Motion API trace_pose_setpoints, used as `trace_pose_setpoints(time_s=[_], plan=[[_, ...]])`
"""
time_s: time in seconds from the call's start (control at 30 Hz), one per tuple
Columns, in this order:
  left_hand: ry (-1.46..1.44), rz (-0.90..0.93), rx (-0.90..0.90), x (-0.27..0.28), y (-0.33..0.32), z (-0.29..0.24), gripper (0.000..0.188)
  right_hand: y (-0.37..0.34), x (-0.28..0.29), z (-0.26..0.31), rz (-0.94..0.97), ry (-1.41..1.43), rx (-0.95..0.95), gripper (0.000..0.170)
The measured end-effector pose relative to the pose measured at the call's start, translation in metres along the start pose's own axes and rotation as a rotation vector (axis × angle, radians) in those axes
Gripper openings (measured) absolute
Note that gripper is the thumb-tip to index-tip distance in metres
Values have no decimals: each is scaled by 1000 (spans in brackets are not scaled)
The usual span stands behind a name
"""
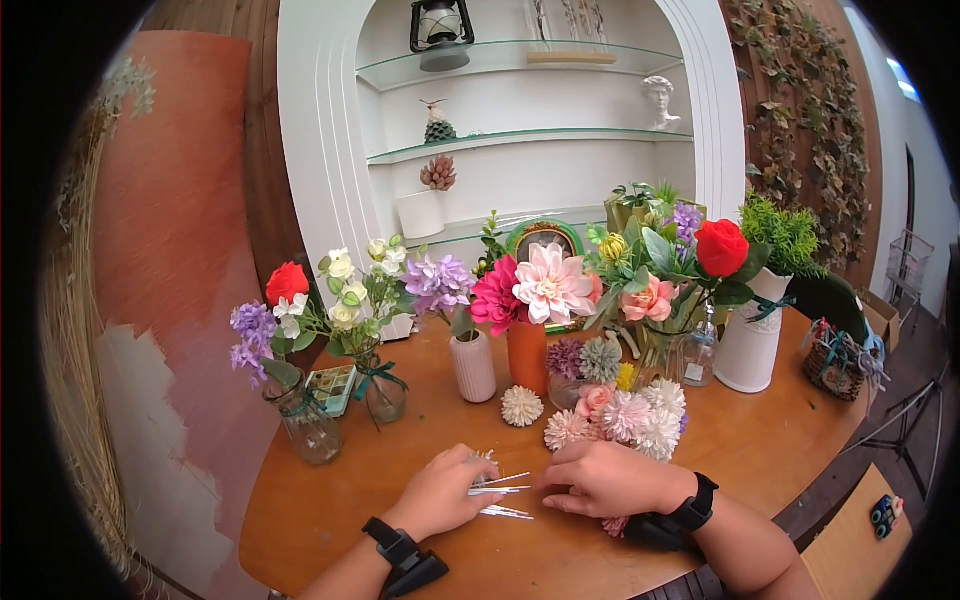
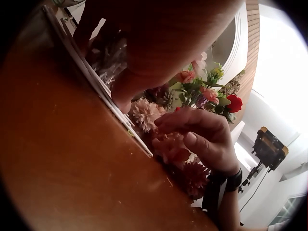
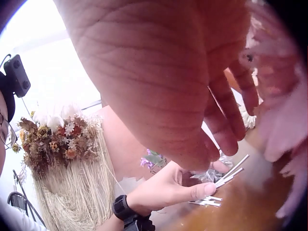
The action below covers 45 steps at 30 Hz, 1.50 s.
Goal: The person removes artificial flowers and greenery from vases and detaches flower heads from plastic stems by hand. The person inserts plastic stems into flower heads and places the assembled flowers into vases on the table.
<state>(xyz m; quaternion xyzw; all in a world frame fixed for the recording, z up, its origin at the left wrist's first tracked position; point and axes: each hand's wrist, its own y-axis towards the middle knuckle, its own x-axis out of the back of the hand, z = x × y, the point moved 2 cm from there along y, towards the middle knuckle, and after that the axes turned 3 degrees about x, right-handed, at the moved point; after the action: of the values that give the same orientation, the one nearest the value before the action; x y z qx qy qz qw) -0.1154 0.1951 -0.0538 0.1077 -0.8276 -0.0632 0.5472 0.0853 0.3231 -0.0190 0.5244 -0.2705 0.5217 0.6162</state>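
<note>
Left hand (image 1: 445,492): grip pinching sticks (image 1: 500,490).
Right hand (image 1: 605,482): grip relaxed, we see nothing held.
Stick risk: we judge a slackened pinch could scatter them across the worktop (image 1: 370,480).

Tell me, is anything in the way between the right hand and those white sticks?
Nothing visible is: in the head view, only a small gap over the table separates the right hand from the white sticks.
</note>
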Motion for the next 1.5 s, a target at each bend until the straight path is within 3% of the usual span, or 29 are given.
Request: trace_pose_setpoints(time_s=[0.23,0.43,0.5,0.93,1.1,1.23,1.27,1.5], plan=[[41,37,72,-3,0,-1,18,1,0,1,7,-8,-4,18],[-26,-55,39,-2,3,0,13,1,2,2,-40,-34,-18,18],[-51,-170,-27,1,3,-3,12,1,2,1,-52,-50,-28,18],[-195,-236,-38,12,4,-17,10,3,8,5,-161,-14,-67,18],[-275,-219,-286,11,3,-29,11,5,9,12,-214,122,-56,17],[-349,-180,-337,10,1,-35,13,7,4,11,-176,225,93,14],[-349,-179,-337,10,0,-36,13,6,6,15,-143,273,29,13],[-423,-164,-313,11,1,-34,16,6,5,15,-164,341,73,14]])
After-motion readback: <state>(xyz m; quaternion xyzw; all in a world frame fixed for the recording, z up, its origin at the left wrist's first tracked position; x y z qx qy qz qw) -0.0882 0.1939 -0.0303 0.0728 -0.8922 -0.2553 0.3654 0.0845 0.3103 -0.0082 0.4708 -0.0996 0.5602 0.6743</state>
